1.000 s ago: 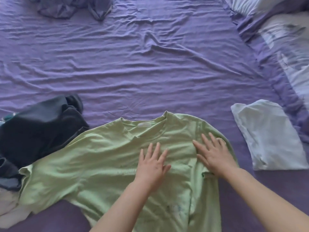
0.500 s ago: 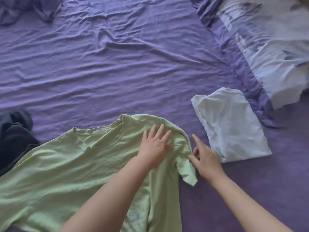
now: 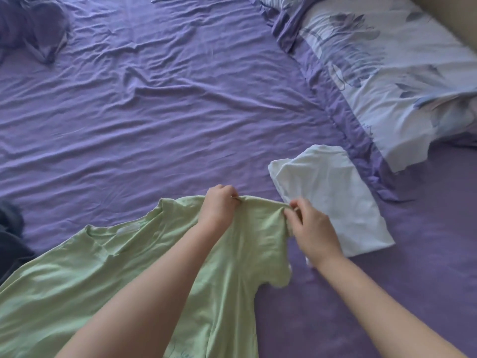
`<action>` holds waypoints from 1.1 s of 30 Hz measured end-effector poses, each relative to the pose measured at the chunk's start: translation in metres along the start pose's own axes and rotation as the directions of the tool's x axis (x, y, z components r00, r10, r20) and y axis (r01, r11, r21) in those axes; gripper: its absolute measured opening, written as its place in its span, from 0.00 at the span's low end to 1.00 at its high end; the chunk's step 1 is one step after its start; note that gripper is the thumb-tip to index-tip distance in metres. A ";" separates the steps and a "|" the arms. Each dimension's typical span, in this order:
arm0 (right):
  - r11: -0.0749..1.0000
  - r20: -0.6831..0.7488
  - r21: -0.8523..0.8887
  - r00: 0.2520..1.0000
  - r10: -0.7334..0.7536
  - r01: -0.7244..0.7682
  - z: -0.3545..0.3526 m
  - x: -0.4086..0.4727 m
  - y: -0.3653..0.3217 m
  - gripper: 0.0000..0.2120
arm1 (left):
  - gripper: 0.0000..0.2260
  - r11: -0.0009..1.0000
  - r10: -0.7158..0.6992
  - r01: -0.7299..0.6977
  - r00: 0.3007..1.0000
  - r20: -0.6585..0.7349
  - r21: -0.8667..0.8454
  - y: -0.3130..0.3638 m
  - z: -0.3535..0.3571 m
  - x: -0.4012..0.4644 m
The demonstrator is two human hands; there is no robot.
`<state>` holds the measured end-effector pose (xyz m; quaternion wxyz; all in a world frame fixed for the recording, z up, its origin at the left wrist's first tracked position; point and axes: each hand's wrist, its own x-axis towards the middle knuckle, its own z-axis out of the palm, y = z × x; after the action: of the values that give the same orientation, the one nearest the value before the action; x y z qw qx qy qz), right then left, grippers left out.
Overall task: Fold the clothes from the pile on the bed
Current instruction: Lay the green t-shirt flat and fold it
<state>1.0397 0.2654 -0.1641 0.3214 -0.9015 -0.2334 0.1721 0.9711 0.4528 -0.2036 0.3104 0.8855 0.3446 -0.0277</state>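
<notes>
A light green T-shirt (image 3: 98, 275) lies spread on the purple bed sheet (image 3: 180, 112), its neck opening toward the left. My left hand (image 3: 219, 208) pinches the shirt's upper edge at the shoulder. My right hand (image 3: 312, 228) grips the same edge a little to the right, at the shoulder's end where the sleeve starts. The edge between the two hands is lifted slightly into a ridge. The sleeve hangs down below my right hand.
A folded white garment (image 3: 333, 200) lies just right of my right hand. A dark blue garment (image 3: 10, 241) shows at the left edge. A purple bundle (image 3: 33, 32) sits far left. A floral pillow (image 3: 402, 73) lies at the right.
Both hands went from lying flat on the shirt to pinching its right shoulder edge. The view swung right, so the dark garment slid almost out of frame.
</notes>
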 end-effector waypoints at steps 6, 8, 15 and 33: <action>0.965 0.092 -0.260 0.995 0.048 -0.022 -0.008 0.074 0.009 0.10 | 0.14 0.984 -0.140 0.145 0.989 -0.053 0.099 0.008 0.011 0.002; 0.993 0.166 -0.116 0.986 0.033 -0.013 0.003 0.069 0.016 0.15 | 0.22 0.975 -0.129 0.139 0.989 -0.069 0.171 0.001 0.019 -0.008; 0.998 0.091 -0.065 0.995 0.029 -0.023 0.021 0.031 0.039 0.30 | 0.27 0.926 -0.054 0.091 0.992 -0.110 0.366 -0.069 0.003 -0.045; 0.992 0.030 0.119 0.999 -0.044 0.040 0.049 0.030 0.011 0.37 | 0.15 0.906 -0.284 0.360 0.907 -0.311 0.221 -0.095 -0.042 0.006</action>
<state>1.0456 0.2978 -0.2120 0.3739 -0.8728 -0.2470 0.1932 0.9093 0.5345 -0.2215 0.1257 0.8452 0.5195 -0.0047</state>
